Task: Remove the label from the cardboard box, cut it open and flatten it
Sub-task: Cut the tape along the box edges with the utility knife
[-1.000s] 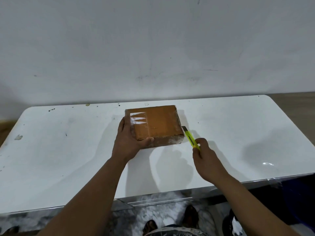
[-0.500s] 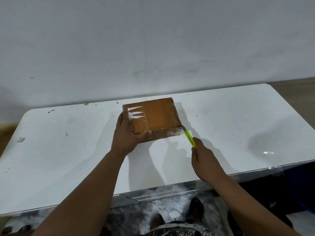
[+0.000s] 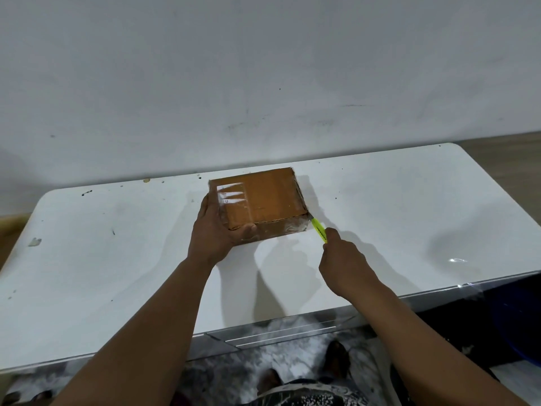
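The brown cardboard box (image 3: pixel 263 200) is sitting on the white bench (image 3: pixel 117 259), wrapped in shiny clear tape. The left hand (image 3: pixel 215 230) is gripping its near left corner. Just right of the box, the right hand (image 3: pixel 344 265) is holding a yellow cutter (image 3: pixel 318 230), its tip touching the box's near right corner.

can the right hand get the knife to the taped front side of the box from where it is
Probably yes: the right hand holds the yellow knife with its tip at the box's near right corner, and the left hand covers only the left end.
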A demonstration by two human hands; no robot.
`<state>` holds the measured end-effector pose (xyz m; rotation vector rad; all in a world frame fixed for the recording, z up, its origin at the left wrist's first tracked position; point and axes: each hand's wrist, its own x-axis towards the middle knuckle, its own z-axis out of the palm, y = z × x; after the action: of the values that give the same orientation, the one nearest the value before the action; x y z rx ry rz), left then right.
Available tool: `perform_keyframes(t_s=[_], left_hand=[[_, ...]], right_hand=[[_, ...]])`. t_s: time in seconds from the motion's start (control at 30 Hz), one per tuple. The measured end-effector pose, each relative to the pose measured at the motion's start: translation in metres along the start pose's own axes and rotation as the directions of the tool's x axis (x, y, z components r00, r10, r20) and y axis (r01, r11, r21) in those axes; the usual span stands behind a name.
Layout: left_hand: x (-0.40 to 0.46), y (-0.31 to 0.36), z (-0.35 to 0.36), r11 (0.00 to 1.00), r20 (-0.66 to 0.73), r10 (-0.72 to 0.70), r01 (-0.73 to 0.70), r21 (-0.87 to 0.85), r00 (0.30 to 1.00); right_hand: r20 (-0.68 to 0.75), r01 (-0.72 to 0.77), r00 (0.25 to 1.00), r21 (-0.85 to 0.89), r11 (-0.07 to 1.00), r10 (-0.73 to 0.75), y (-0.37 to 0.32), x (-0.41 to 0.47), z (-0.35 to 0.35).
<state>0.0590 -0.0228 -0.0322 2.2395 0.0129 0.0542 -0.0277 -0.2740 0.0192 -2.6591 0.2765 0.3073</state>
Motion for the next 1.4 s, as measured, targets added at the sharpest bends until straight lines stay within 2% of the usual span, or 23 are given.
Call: perform_keyframes(t_s=[0.07,0.23,0.47,0.63,0.83,1.0,1.13,1.2,1.4], left_hand=[[0.0,0.0,0.0,1.0,-0.003,-0.003,0.003,-0.008,1.0],[0.0,0.0,0.001,1.0,-0.013,-0.013,0.013,-0.02,1.0],[0.002,0.0,0.002,1.0,-0.016,-0.018,0.017,-0.019,1.0],[0.005,-0.002,0.0,1.0,0.002,-0.024,0.024,0.0,1.0],[0.006,-0.003,0.001,1.0,-0.016,-0.007,0.007,-0.008,1.0],[0.008,-0.004,0.004,0.999,-0.024,0.012,-0.012,-0.031,1.0],[0.008,-0.003,0.003,0.999,-0.023,0.01,-0.01,-0.033,1.0],[0.008,-0.003,0.003,0.999,-0.018,0.014,-0.015,-0.036,1.0],[0.009,-0.004,0.002,0.999,-0.008,0.034,-0.034,-0.04,0.999]], right_hand=[[0.024,-0.009,1.0,0.003,1.0,0.009,-0.003,0.001,-0.003],[0.047,-0.003,0.999,-0.128,0.992,0.01,-0.011,0.0,-0.011],[0.1,-0.013,0.995,0.013,1.0,0.012,-0.006,0.009,-0.01],[0.064,-0.012,0.998,-0.16,0.987,0.023,-0.021,0.009,-0.011],[0.155,-0.043,0.987,0.039,0.998,0.036,-0.016,0.009,-0.01],[0.15,-0.042,0.987,-0.08,0.996,0.054,-0.015,0.001,-0.015],[0.198,-0.085,0.974,-0.133,0.988,0.11,-0.008,-0.004,-0.002],[0.154,-0.099,0.982,-0.081,0.992,0.11,0.001,-0.006,0.009],[-0.032,0.005,0.999,0.074,0.997,-0.003,0.009,-0.013,0.014]])
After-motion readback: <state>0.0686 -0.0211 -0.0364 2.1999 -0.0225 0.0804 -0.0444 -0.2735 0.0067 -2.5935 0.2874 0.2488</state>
